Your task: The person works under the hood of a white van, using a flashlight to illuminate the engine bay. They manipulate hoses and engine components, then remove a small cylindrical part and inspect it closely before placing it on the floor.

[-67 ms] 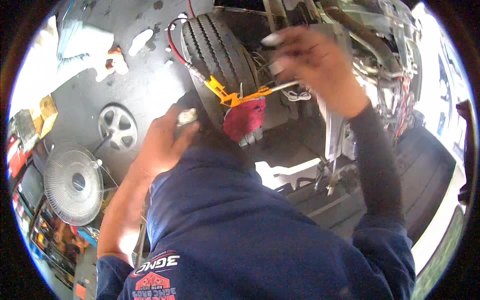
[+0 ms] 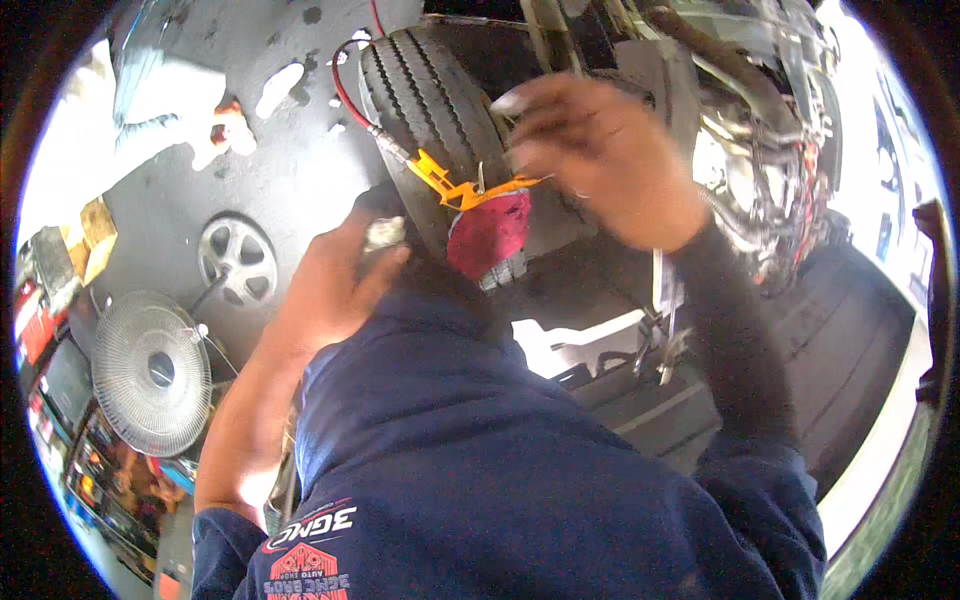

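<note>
beside the tyre: an orange tool, perhaps an air gun, lies slantwise in front of the tread; a red hose runs to its left end; a pink-red cloth hangs just below, apparently touching it.
left hand: low by my dark-clad knee, thumb and fingers bent about a small pale lump; grip firmness, cannot tell.
right hand: raised near the tool's right end, blurred, fingers curled; whether closed on anything, cannot tell.
both hands: well apart, tool between them.
step in hand: my reading, working at the orange tool with the right hand, left only carrying the lump.
next move calls for: in my judgement, a sure right-hand hold at the slim end, fingers clear of cloth.
</note>
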Demonstrator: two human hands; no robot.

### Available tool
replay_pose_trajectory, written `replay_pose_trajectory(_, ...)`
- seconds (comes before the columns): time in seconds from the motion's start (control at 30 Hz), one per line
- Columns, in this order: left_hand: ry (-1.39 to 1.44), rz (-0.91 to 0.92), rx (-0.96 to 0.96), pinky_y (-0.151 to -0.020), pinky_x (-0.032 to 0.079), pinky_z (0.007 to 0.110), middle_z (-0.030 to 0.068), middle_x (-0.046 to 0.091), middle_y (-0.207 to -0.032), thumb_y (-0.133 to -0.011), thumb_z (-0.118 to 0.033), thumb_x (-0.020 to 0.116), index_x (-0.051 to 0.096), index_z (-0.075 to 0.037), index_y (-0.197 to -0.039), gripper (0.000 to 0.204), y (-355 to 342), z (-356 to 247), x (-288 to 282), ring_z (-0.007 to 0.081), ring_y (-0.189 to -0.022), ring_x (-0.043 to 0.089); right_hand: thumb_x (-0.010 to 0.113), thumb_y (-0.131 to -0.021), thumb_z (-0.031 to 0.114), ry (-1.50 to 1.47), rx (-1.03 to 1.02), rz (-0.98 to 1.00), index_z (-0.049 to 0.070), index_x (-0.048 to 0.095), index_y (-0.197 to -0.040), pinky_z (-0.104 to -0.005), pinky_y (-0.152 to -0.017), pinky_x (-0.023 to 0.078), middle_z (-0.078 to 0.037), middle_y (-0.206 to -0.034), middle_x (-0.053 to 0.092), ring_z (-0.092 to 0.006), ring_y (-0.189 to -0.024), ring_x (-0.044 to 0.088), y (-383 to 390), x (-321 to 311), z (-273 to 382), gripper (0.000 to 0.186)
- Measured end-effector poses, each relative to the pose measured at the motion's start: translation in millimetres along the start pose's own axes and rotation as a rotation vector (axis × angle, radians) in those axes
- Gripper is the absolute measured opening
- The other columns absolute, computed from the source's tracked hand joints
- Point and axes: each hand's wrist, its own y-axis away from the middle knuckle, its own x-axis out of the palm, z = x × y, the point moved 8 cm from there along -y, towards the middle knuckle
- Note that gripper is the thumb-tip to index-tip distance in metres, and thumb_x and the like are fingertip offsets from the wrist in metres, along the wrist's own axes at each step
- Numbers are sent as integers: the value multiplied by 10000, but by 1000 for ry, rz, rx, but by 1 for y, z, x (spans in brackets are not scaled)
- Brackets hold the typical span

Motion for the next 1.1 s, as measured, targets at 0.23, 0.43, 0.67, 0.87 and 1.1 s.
replay_pose_trajectory(0.23, -56, 180, 205, -876, 549, 593, 326, 739, -1071, -1050, -303, 724, 605, -6, -1316, 417, 3, -46, 14, 561, -1047, 699, 799, -979, 70, 84, -347, -298, 24, 614, -1415, -360, -898, 638, -127, -1117, 807, -226, -1024, 798, 56, 93, 4, 476)
replay_pose_trajectory(0.43, -213, 255, 421, -774, 548, 531, 282, 722, -939, -1062, -271, 715, 600, -20, -1256, 337, 13, -69, 24, 529, -918, 713, 806, -962, 56, 175, -457, -432, 11, 598, -1411, -380, -888, 646, -140, -1066, 817, -258, -989, 817, 93, 108, -5, 497)
replay_pose_trajectory(0.67, -487, 467, 512, -805, 547, 599, 311, 721, -960, -1046, -347, 733, 582, -2, -1235, 421, 23, -57, 34, 552, -946, 702, 790, -1015, 211, 180, -342, -618, 9, 599, -1351, -461, -791, 630, -187, -914, 784, -363, -862, 797, 95, 150, -43, 436)
replay_pose_trajectory(0.87, -674, 635, 596, -907, 545, 611, 322, 717, -1121, -1050, -359, 680, 578, 9, -1217, 417, -5, -44, 46, 535, -1055, 695, 687, -1105, 224, -743, -12, -613, 50, 584, -1358, -369, -582, 608, -90, -854, 712, -190, -621, 694, 39, 184, -133, 324)
replay_pose_trajectory(1.1, -847, 464, 770, -1014, 538, 571, 283, 708, -1172, -1032, -233, 640, 598, 35, -1268, 359, -118, -31, 49, 491, -1146, 669, 680, -1073, 393, -72, 208, -1301, 40, 584, -1489, -509, -901, 633, -276, -1221, 703, -388, -1063, 739, 25, 135, -240, 554)
